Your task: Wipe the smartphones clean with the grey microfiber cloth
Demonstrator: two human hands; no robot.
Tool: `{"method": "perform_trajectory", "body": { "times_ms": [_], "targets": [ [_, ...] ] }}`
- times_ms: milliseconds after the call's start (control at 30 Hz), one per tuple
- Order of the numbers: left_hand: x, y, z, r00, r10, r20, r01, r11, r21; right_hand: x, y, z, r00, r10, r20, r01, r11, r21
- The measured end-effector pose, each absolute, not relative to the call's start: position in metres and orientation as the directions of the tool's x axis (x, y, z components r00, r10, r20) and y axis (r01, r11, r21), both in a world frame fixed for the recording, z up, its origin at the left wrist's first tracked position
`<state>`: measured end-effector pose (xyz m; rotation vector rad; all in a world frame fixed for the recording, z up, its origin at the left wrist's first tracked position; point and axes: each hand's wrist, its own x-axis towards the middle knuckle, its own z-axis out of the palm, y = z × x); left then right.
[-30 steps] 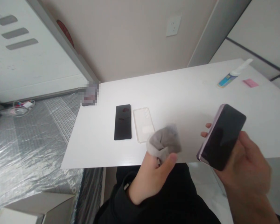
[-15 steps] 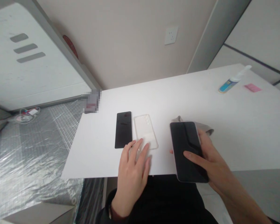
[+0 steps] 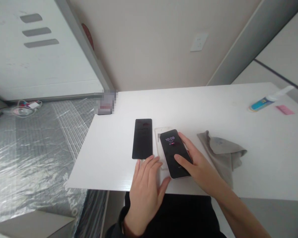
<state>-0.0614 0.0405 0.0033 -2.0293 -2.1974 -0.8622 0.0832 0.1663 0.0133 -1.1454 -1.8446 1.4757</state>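
Note:
My right hand [image 3: 198, 168] grips a black smartphone [image 3: 174, 153] by its edge, with the thumb on the lit screen showing 10:09. The phone lies over a transparent phone case [image 3: 159, 138] and hides most of it. My left hand [image 3: 146, 195] rests open on the table's front edge, its fingertips beside the case and just below a dark phone or glass slab [image 3: 142, 138]. To the right of my right hand lies a crumpled grey cloth [image 3: 222, 155].
The white table [image 3: 96, 172] also holds a blue-labelled spray bottle [image 3: 262, 105] and a pink card [image 3: 284, 109] at the far right. A pixelated object [image 3: 105, 102] sits at the back left corner. Plastic-wrapped bedding [image 3: 34, 158] lies beyond the left edge.
My right hand has lowered the phone onto the case, and its screen now glows. The grey cloth lies flat to the right. My left hand has drawn back toward the table's front edge.

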Motion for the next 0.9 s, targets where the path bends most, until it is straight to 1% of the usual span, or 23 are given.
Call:
{"method": "perform_trajectory", "body": {
  "times_ms": [100, 233, 433, 567, 667, 900],
  "targets": [
    [-0.06, 0.042, 0.001, -0.174, 0.898, 0.403, 0.921, 0.003, 0.39, 0.081, 0.162, 0.017, -0.503, 0.856, -0.121, 0.382, 0.094, -0.919],
    [-0.061, 0.043, 0.001, -0.187, 0.885, 0.427, 0.912, -0.005, 0.41, 0.081, 0.157, 0.026, -0.492, 0.865, -0.095, 0.482, 0.18, -0.858],
    [-0.062, 0.044, 0.006, -0.163, 0.897, 0.412, 0.914, -0.02, 0.404, 0.085, 0.151, 0.03, -0.484, 0.875, 0.019, 0.562, 0.328, -0.759],
    [-0.061, 0.046, 0.007, -0.153, 0.895, 0.418, 0.917, -0.028, 0.397, 0.089, 0.149, 0.028, -0.485, 0.873, 0.057, 0.601, 0.379, -0.704],
    [-0.061, 0.047, 0.006, -0.161, 0.899, 0.409, 0.92, -0.013, 0.391, 0.094, 0.148, 0.027, -0.489, 0.871, 0.042, 0.591, 0.367, -0.719],
    [-0.061, 0.045, 0.005, -0.17, 0.878, 0.448, 0.923, -0.018, 0.384, 0.107, 0.152, 0.024, -0.514, 0.857, -0.039, 0.487, 0.254, -0.836]
  ]
}}
